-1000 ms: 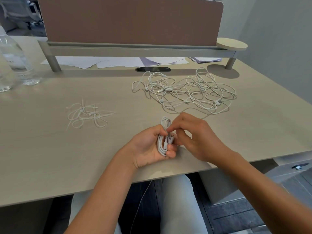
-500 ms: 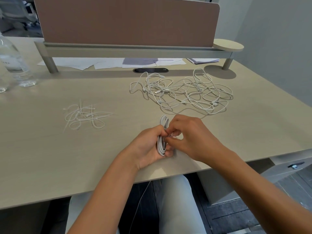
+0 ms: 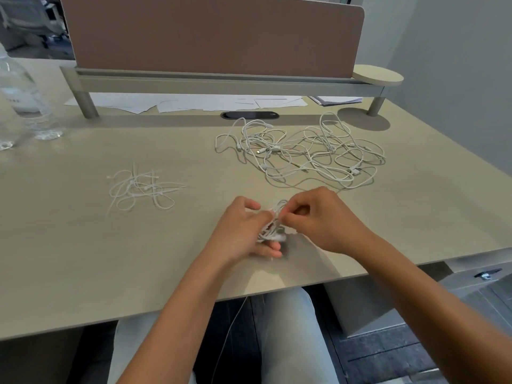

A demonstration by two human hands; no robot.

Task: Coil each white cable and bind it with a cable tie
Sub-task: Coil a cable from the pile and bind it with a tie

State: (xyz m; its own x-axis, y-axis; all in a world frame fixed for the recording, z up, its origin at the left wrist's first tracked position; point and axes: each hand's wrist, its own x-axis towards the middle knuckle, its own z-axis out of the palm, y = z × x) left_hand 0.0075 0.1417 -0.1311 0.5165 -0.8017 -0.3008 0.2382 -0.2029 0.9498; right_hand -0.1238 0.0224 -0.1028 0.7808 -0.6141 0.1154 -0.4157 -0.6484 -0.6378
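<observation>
Near the front edge of the desk, my left hand (image 3: 243, 231) grips a coiled white cable (image 3: 273, 227), its fingers wrapped round the bundle. My right hand (image 3: 318, 217) pinches the top of the same coil with thumb and fingertips; whether a tie sits between them is too blurred to tell. A tangle of loose white cables (image 3: 302, 153) lies on the desk behind my hands. Several white cable ties (image 3: 141, 188) lie in a loose heap to the left.
A brown divider screen on a raised shelf (image 3: 216, 81) runs along the back, with papers (image 3: 180, 102) under it. A clear water bottle (image 3: 25, 98) stands at the far left. A thin white cord (image 3: 230, 328) hangs below the desk edge between my legs.
The coil has tilted and loosened in my left hand, and my index finger has lifted off it. My right hand moved up to pinch the coil's top.
</observation>
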